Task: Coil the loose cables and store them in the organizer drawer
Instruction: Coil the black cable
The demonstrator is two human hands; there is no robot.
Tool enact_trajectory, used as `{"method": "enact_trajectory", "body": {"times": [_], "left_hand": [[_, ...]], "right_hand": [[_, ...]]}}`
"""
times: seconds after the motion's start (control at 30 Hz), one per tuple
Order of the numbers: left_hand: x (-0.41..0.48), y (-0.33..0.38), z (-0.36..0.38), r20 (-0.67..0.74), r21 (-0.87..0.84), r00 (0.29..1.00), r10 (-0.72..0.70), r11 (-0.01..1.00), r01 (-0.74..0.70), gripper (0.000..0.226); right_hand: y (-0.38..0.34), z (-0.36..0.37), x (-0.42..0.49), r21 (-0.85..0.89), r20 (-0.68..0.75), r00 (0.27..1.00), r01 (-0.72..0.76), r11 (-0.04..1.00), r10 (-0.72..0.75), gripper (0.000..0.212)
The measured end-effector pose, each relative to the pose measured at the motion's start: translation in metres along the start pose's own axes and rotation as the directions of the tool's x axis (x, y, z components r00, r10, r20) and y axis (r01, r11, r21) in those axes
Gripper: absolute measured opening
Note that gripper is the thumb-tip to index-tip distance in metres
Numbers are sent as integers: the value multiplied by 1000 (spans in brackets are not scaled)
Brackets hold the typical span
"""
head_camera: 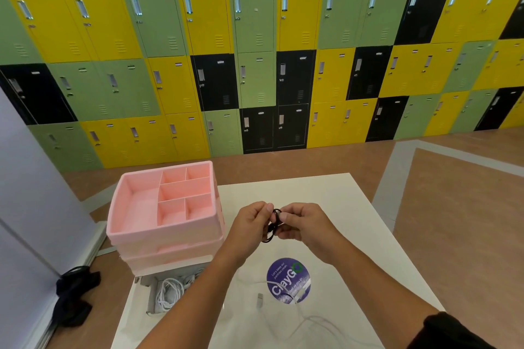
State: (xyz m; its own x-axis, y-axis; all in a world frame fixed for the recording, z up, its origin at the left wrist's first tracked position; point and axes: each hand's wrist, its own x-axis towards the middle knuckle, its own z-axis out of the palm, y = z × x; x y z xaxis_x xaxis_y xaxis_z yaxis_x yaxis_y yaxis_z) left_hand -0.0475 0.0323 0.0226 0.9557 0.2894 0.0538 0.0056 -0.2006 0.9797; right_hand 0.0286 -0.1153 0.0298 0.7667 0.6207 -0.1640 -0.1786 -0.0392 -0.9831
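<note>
A thin white cable [314, 320] lies slack on the glossy table [368, 235], nearer than and right of the pink organizer [136, 207]. Its pulled-out bottom drawer [150, 295] holds coiled white cable. Right of the organizer, left hand [252, 224] and right hand [307, 224] pinch a black cable coil [271, 228], long axis hanging downward. The left hand is nearer the drawer.
</note>
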Motion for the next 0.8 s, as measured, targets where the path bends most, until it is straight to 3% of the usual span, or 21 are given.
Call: {"method": "enact_trajectory", "body": {"times": [0.33, 0.67, 0.73, 0.8], "left_hand": [[5, 1, 5, -140, 103, 988, 67, 993, -53, 27], [5, 4, 5, -220, 30, 975, 22, 999, -16, 20], [4, 3, 6, -237, 16, 971, 16, 1000, -12, 20], [3, 3, 7, -258, 14, 966, 11, 1000, -8, 20]], "right_hand": [[4, 0, 1, 81, -63, 997, -27, 996, 33, 13], [4, 17, -8, 330, 33, 987, -157, 931, 155, 17], [4, 18, -8, 278, 41, 989, -151, 949, 145, 16], [3, 19, -5, 58, -16, 995, -97, 994, 98, 21]]}}
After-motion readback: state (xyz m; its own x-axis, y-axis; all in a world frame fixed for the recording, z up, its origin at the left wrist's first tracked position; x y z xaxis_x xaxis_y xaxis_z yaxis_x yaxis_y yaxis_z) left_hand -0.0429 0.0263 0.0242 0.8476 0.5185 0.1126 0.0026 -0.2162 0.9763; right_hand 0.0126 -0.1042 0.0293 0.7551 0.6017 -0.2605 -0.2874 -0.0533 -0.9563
